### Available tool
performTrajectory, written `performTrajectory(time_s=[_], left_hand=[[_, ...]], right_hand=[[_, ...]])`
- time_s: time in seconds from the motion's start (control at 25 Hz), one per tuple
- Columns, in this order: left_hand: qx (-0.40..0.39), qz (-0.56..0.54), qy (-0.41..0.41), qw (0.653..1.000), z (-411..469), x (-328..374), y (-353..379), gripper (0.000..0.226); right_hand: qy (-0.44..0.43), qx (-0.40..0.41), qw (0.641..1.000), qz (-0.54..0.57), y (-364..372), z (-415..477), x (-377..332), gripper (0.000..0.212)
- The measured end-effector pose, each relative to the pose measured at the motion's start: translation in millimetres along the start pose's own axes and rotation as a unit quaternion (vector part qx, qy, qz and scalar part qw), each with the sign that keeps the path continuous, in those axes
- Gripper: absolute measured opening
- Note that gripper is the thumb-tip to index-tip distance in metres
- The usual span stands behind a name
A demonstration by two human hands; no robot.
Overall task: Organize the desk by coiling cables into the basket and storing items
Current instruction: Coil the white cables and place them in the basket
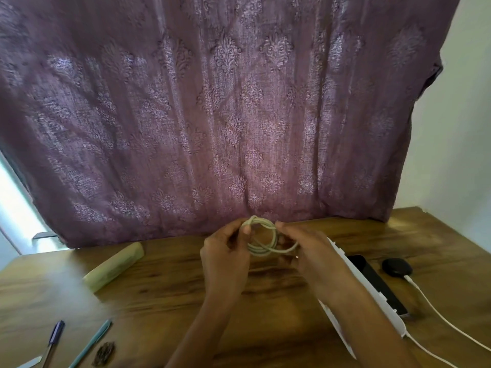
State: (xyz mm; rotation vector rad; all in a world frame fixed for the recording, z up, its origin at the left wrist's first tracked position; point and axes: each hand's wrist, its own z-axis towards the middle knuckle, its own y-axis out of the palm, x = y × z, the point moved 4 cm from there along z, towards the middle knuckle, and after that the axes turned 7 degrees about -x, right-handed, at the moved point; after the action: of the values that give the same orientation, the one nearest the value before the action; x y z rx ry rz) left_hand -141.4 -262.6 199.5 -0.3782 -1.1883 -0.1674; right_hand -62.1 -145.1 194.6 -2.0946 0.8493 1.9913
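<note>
Both hands are raised just over the wooden desk (265,301), each closed on one side of a coiled white cable (261,251). Left hand (225,252): fingers curled round the coil's left edge, thumb laid across the loops at the top. Right hand (305,251): fingertips pinching the coil's right edge, thumb hidden behind the fingers. The coil sits between the two hands as several round loops bunched together; its ends are not visible.

Below the right forearm lies a long white plastic object (397,325) with a notched edge; what it is cannot be told. Just right of it lies a flat black device (372,280), and further right a round black item (397,266) with a second white cable (438,314) trailing off toward the near right.

Left of the grip, well apart from it, a pale wooden stick (114,265) lies on the desk. Nearer the person on that side: a blue pen (54,338), a teal pen (93,341), a small dark object (103,353), blurred. Behind the hands hangs a purple patterned curtain (225,115)
</note>
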Motion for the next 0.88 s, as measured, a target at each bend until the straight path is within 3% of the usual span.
performTrajectory(time_s=[0.12, 0.2, 0.28, 0.4, 0.48, 0.6, 0.72, 0.88], left_hand=[[0.007, -0.028, -0.028, 0.999, 2.0, -6.2, -0.8, 0.015], [0.003, -0.056, -0.045, 0.997, 2.6, -8.2, -2.5, 0.016], [-0.005, -0.075, -0.048, 0.996, 1.8, -5.0, -5.1, 0.018], [-0.016, -0.130, -0.059, 0.990, -1.1, 0.8, -7.5, 0.020], [-0.024, -0.173, -0.086, 0.981, -2.5, 0.6, -7.1, 0.017], [-0.056, -0.239, -0.128, 0.961, -5.2, -3.0, -2.1, 0.016], [-0.110, -0.258, -0.160, 0.946, -8.5, -5.0, 0.9, 0.014], [-0.214, -0.136, -0.167, 0.953, -6.0, -5.0, 2.3, 0.037]], right_hand=[[0.019, -0.050, 0.991, 0.125, -2.7, -2.5, -10.8, 0.016], [-0.002, -0.036, 0.993, 0.113, -7.1, -3.6, -15.3, 0.015], [-0.053, 0.015, 0.998, -0.011, -12.8, -4.7, -17.4, 0.015], [-0.176, 0.096, 0.953, -0.227, -19.6, -4.6, -23.8, 0.013], [-0.193, 0.090, 0.941, -0.263, -19.1, -1.3, -19.7, 0.011], [-0.111, 0.028, 0.983, -0.144, -14.4, 3.1, -4.8, 0.017], [-0.021, -0.010, 0.998, -0.059, -11.2, 4.2, 4.6, 0.019], [-0.014, -0.034, 0.997, -0.071, -9.9, 6.5, 6.1, 0.022]])
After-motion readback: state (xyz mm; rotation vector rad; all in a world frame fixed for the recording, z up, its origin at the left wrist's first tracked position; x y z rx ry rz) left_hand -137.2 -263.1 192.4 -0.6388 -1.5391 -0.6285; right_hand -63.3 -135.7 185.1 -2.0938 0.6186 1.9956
